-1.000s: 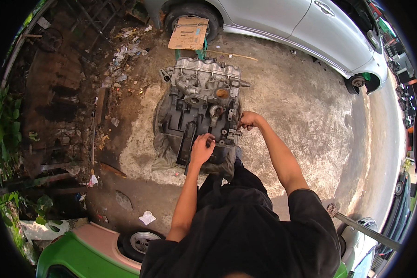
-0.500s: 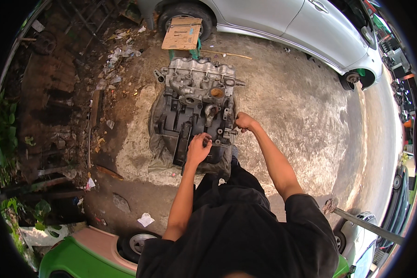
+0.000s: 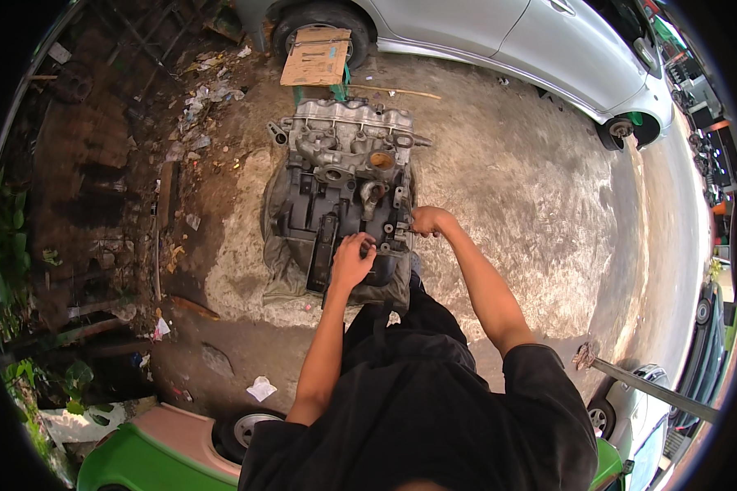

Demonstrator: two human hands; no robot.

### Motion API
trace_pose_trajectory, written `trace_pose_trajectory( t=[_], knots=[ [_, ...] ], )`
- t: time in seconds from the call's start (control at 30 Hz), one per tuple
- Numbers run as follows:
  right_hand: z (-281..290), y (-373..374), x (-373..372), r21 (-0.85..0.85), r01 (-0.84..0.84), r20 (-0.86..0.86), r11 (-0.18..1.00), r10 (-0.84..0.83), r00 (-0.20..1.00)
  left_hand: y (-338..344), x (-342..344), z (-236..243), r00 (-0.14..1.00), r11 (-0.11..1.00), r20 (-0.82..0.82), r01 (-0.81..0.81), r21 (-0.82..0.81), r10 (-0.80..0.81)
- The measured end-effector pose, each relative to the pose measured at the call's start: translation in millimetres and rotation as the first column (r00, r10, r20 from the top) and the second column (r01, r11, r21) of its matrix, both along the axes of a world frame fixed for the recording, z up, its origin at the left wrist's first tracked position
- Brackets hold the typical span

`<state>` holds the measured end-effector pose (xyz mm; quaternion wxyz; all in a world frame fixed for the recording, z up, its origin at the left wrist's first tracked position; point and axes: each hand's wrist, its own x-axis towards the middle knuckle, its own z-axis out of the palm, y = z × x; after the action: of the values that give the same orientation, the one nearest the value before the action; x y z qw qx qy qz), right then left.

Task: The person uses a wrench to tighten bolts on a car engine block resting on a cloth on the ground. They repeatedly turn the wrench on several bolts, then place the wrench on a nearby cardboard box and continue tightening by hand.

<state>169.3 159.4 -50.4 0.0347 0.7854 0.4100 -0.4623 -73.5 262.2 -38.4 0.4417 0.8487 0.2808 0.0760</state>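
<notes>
A bulky car engine (image 3: 348, 196) lies in front of me, with a grey metal head at its far end and a dark block nearer me. On the dark block rests my left hand (image 3: 352, 260), its fingers loosely bent and a gap showing between thumb and forefinger. My right hand (image 3: 428, 221) is closed at the right side of the engine, beside small metal fittings (image 3: 397, 233). Whatever its fingers grip is too small or hidden to make out. A rust-coloured round opening (image 3: 381, 160) shows near the head.
Beneath the engine lies a dark cloth (image 3: 280, 286) on stained concrete (image 3: 499, 188). Beyond it stands a green-legged stool topped with cardboard (image 3: 315, 57), before a silver car (image 3: 458, 29). Litter (image 3: 201, 102) and boards lie to the left. A green car (image 3: 147, 446) is behind me.
My right hand has shifted slightly left, closer against the engine's side, and its wrist has turned. The left hand stays on the block. The whole view has moved a little.
</notes>
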Motion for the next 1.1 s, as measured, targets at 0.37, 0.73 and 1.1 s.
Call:
trace_pose_trajectory(
  t=[0.37, 0.73, 1.1],
  knots=[
    [-48.1, -78.9, -160.2, 0.499, 0.568, 0.102, 0.655, -0.695, 0.712, 2.8, -1.1, -6.5, 0.999, 0.999, -0.009, 0.046, -0.015, -0.046],
    [-39.1, -77.6, -69.5, 0.434, 0.682, -0.050, 0.589, -0.740, 0.671, 0.7, -1.9, -5.0, 1.000, 1.000, 0.008, 0.028, 0.002, -0.028],
    [-16.5, -30.5, 17.9, 0.132, 0.610, -0.399, 0.781, -0.521, 0.754, 0.9, 1.1, -9.8, 0.997, 0.998, 0.052, -0.062, 0.001, 0.061]
  ],
)
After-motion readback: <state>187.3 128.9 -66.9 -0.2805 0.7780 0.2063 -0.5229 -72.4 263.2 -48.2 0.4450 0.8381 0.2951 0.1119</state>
